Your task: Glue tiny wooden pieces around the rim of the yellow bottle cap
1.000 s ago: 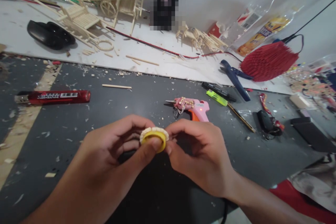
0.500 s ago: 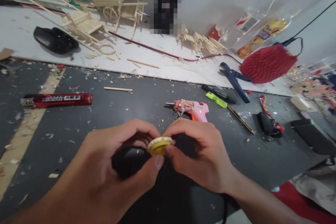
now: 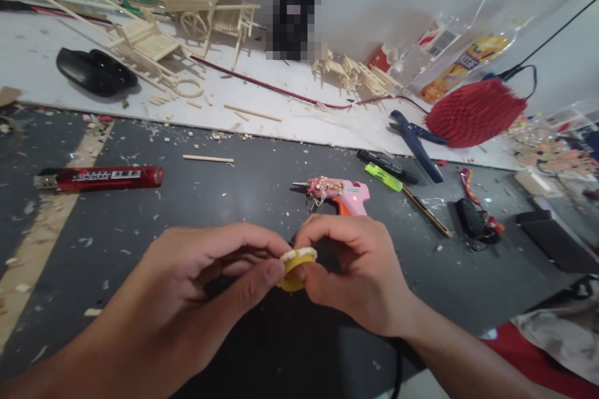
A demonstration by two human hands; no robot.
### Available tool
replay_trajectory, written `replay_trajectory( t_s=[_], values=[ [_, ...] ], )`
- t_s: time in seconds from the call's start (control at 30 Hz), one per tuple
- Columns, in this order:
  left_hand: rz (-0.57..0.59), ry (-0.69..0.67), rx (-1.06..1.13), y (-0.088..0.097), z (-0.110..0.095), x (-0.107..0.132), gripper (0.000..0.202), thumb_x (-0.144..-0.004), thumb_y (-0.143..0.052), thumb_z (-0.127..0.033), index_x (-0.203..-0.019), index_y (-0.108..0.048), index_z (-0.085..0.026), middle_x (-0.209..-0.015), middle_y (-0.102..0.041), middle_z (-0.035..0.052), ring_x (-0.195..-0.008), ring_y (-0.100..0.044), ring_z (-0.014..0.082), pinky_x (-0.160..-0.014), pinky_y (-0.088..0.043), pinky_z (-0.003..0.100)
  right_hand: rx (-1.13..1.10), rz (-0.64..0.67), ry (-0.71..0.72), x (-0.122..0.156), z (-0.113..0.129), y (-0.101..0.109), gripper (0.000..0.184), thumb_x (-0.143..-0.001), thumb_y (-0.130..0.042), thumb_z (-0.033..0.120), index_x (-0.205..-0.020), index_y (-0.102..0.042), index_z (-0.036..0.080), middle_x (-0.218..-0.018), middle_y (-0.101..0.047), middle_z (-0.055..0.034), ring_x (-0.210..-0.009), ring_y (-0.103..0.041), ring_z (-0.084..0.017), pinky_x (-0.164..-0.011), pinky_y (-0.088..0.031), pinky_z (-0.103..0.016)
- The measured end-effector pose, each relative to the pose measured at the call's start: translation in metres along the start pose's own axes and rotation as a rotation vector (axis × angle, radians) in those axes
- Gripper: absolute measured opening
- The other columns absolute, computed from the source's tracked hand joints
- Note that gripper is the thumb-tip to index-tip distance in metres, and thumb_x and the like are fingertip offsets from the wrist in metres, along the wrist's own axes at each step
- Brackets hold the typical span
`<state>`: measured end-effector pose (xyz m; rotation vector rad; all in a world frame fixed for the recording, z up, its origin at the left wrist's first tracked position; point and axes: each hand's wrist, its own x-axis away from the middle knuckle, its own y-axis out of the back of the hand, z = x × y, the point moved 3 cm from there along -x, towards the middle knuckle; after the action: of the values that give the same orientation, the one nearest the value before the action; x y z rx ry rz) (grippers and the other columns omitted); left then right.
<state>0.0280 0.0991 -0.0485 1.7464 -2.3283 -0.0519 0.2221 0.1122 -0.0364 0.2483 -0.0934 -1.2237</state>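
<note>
A small yellow ring (image 3: 291, 283) with a pale, bumpy band along its upper edge is pinched between my two hands, low over the grey table. My left hand (image 3: 206, 290) grips its left side between thumb and fingertips. On the other side, my right hand (image 3: 353, 268) holds it with the thumb at the ring's opening and the index finger curled behind. Just beyond my right hand lies a pink glue gun (image 3: 344, 192), its nozzle pointing left and a small light glowing on its body.
A red cutter-like tool (image 3: 100, 178) and a thin stick (image 3: 208, 159) lie leftward. To the right are a green highlighter (image 3: 384, 177), a pencil (image 3: 427, 212), blue pliers-like cutters (image 3: 416, 143) and keys (image 3: 472, 218). Stick-built models (image 3: 150, 40) stand behind on a white strip.
The ring has shifted slightly right and turned, so its opening now shows more. My left thumb has moved up to its left edge.
</note>
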Motion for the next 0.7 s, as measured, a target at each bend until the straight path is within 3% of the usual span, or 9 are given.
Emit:
replay_trajectory(
  t_s=[0.17,0.33,0.7],
  values=[
    [0.024,-0.018,0.043,0.003,0.006,0.000,0.022,-0.100,-0.076,-0.053,-0.101,-0.091,-0.037,-0.074,-0.086,-0.0061,-0.059,-0.077,0.0137,-0.052,-0.054,0.013,-0.076,0.002,-0.075,0.002,-0.003,0.001,0.016,-0.078,-0.079,0.004,-0.080,-0.076,0.019,-0.070,-0.069,0.0033,-0.064,-0.060,-0.011,-0.059,-0.050,-0.019],
    [0.188,-0.019,0.237,0.002,0.012,-0.006,0.018,-0.101,-0.084,-0.039,-0.118,-0.089,-0.038,-0.098,-0.092,-0.0054,-0.087,-0.089,0.0161,-0.079,-0.066,0.011,-0.140,-0.061,-0.121,0.003,-0.005,0.001,0.013,-0.083,-0.080,0.007,-0.079,-0.078,0.020,-0.071,-0.072,0.0039,-0.064,-0.060,-0.009,-0.059,-0.048,-0.017],
    [0.117,-0.095,0.189,0.005,0.013,-0.002,0.017,-0.101,-0.084,-0.039,-0.115,-0.090,-0.047,-0.091,-0.092,-0.0100,-0.079,-0.089,0.0149,-0.077,-0.067,0.011,-0.233,-0.063,-0.166,0.003,-0.005,0.000,0.015,-0.081,-0.085,0.006,-0.079,-0.079,0.019,-0.069,-0.072,0.0048,-0.059,-0.059,-0.006,-0.054,-0.046,-0.012]
  ],
)
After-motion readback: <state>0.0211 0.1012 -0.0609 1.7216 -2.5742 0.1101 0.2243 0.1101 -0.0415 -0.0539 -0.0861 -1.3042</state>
